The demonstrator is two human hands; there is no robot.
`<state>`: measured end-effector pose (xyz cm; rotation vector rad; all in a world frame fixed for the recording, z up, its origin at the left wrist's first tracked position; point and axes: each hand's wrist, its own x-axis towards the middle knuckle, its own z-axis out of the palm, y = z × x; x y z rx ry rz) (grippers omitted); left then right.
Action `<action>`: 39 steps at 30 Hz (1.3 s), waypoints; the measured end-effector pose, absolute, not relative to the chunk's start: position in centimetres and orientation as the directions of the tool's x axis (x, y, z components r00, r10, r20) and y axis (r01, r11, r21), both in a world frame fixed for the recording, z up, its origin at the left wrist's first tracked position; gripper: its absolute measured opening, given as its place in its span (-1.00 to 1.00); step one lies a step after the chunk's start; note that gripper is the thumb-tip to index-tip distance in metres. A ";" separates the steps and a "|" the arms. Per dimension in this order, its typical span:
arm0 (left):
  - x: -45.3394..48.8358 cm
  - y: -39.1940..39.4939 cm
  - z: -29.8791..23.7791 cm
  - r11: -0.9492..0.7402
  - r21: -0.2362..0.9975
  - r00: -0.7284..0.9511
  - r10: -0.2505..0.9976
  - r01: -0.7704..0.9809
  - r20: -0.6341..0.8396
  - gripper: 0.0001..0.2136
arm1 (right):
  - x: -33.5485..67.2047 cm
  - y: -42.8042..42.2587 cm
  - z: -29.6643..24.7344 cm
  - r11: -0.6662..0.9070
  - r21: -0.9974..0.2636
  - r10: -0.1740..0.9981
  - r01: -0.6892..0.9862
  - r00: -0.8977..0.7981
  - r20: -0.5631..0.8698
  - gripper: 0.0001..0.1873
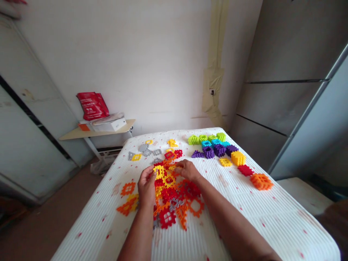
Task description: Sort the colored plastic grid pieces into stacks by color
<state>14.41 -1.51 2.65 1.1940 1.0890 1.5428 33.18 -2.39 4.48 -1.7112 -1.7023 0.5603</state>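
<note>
Your L hand (146, 186) & R hand (189, 170) meet over the tile pile (167, 216), mid worktop (244, 221).
L hand: curled, thumb & fingers pinching a yellow grid tile (159, 171) at the pile's far edge. R hand: half-closed, fingertips on tiles just beside it; can't tell if it grips one. Farther R: green, blue, purple stacks (214, 146).
</note>
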 end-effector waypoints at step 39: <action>14.7 -1.6 2.4 -0.280 0.959 -0.066 0.957 0.034 0.282 -0.68 | 34.6 -3.6 5.2 0.007 -0.983 0.998 0.184 -0.059 -0.004 -0.67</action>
